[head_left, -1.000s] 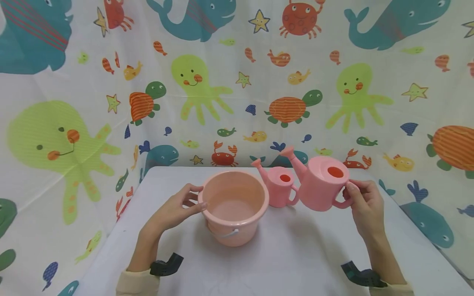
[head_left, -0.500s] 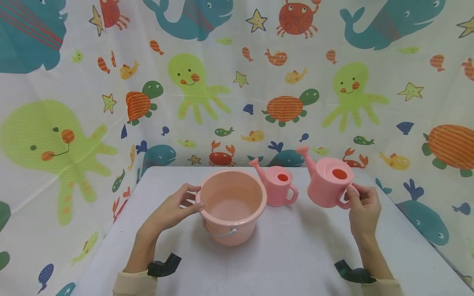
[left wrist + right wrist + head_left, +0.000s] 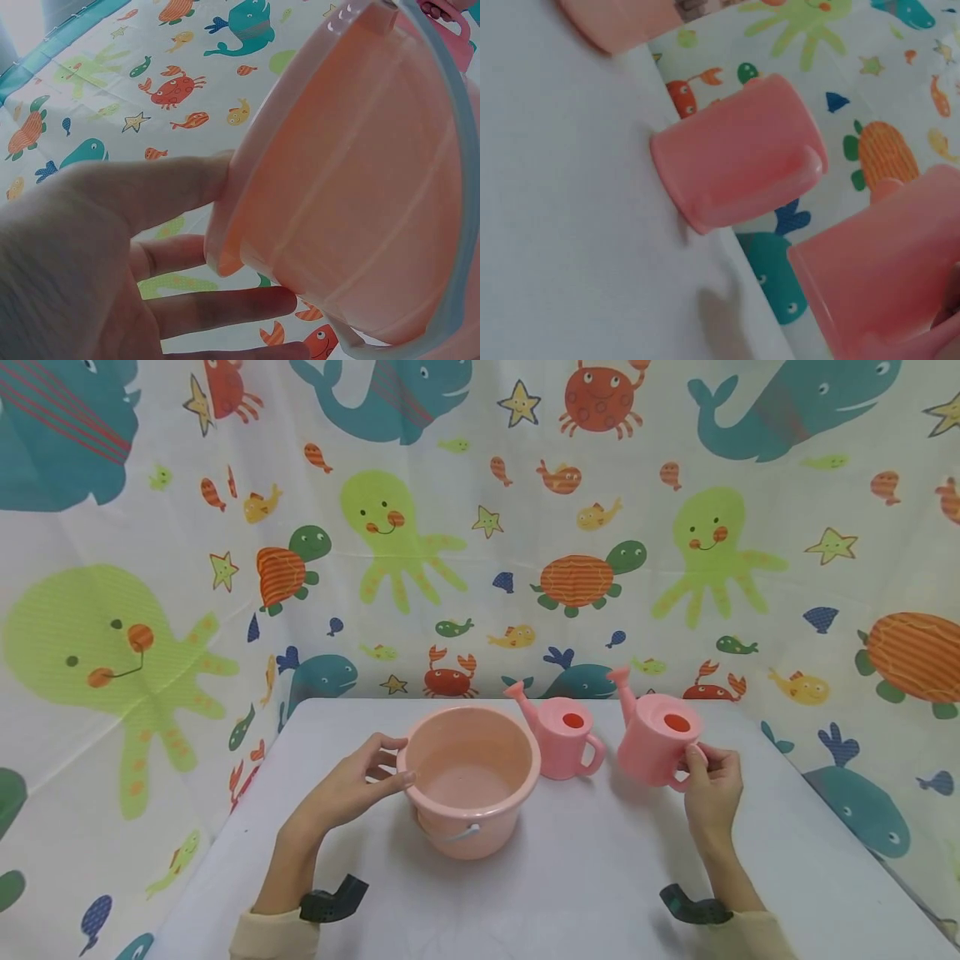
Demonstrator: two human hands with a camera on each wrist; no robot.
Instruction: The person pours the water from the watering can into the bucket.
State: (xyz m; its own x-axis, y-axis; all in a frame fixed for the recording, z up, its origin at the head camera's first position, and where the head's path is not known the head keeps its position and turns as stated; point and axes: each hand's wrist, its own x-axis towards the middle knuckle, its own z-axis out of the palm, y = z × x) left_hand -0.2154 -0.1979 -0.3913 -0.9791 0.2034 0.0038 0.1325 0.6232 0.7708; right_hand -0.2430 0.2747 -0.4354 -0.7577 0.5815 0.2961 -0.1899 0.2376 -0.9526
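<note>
My left hand (image 3: 348, 787) holds the rim of a peach bucket (image 3: 480, 818), with thumb and fingers at its left side. The bucket stands upright, and nothing shows inside it. In the left wrist view, a pale grey bail handle (image 3: 459, 150) hangs across its outside. At the right, my right hand (image 3: 712, 789) grips the handle of a pink watering can (image 3: 648, 739), spout up and to the left. A shadow lies apart from this can's base in the right wrist view. Between bucket and held can stands a second pink watering can (image 3: 557, 743), its handle facing right.
All of this is on or above a white table (image 3: 555, 893). A curtain (image 3: 465, 552) printed with sea animals hangs behind the table and along both sides. Each wrist wears a black strap device (image 3: 333, 900).
The right hand first carries its watering can to the right, then back left and lower, nearer the standing can. Left hand and bucket keep their place, apart from a slight camera shift.
</note>
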